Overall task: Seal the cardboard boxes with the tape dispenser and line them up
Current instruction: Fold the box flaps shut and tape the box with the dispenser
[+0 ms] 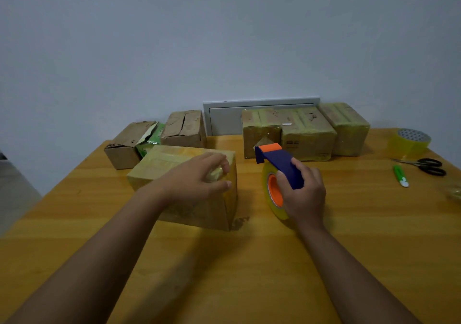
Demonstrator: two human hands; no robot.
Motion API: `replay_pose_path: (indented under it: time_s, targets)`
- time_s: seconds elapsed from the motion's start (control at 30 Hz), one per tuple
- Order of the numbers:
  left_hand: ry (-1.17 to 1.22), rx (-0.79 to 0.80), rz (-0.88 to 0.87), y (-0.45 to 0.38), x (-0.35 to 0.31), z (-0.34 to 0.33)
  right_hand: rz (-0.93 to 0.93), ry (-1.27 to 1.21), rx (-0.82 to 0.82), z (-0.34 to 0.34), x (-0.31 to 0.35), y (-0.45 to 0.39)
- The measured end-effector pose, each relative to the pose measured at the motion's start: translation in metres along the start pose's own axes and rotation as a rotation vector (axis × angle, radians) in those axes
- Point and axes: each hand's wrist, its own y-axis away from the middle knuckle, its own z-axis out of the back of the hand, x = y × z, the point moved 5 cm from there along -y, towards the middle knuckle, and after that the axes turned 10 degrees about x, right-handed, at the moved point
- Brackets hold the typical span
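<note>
A taped cardboard box (174,169) lies in the middle of the wooden table (224,261). My left hand (199,176) rests over its right top corner, fingers pinching a crumpled wad of yellowish tape (215,173). To the right, my right hand (303,193) grips the blue and orange tape dispenser (279,166), whose tape roll stands on the table. Three taped boxes (306,134) stand side by side at the back right. Two untaped boxes sit at the back left: one (127,144) with a flap open, another (184,127) beside it.
A spare roll of clear tape (410,142) stands at the far right, with black scissors (429,166) and a green utility knife (400,175) in front of it. A green packet (152,139) sticks out between the untaped boxes. The wall runs close behind the table.
</note>
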Motion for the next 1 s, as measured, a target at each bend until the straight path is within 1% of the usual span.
replay_pose_path:
  time_s: [0.07,0.1,0.3,0.4,0.57,0.7,0.9,1.0]
  targets:
    - [-0.028,-0.076,0.029,0.002,0.001,-0.003,0.005,0.01,0.009,-0.001,0.002,0.0]
    - [-0.013,-0.082,0.041,0.003,0.003,-0.005,0.007,0.015,0.013,-0.002,0.003,0.0]
    - [0.012,0.034,0.016,0.01,0.011,-0.008,-0.001,0.002,0.008,0.0,0.004,0.001]
    - [0.049,0.037,-0.008,0.012,0.009,-0.005,0.006,0.009,0.01,0.0,0.005,0.001]
    - [0.007,0.009,-0.002,0.012,0.01,-0.009,0.014,0.014,0.011,-0.001,0.006,0.003]
    - [0.035,-0.01,-0.015,0.012,0.012,-0.01,0.006,0.015,0.007,-0.001,0.005,0.002]
    - [0.038,0.018,-0.029,0.012,0.012,-0.009,0.01,0.006,0.004,0.0,0.003,0.002]
    - [0.097,0.063,-0.087,0.015,0.007,-0.009,0.002,-0.005,0.01,0.0,0.002,0.001]
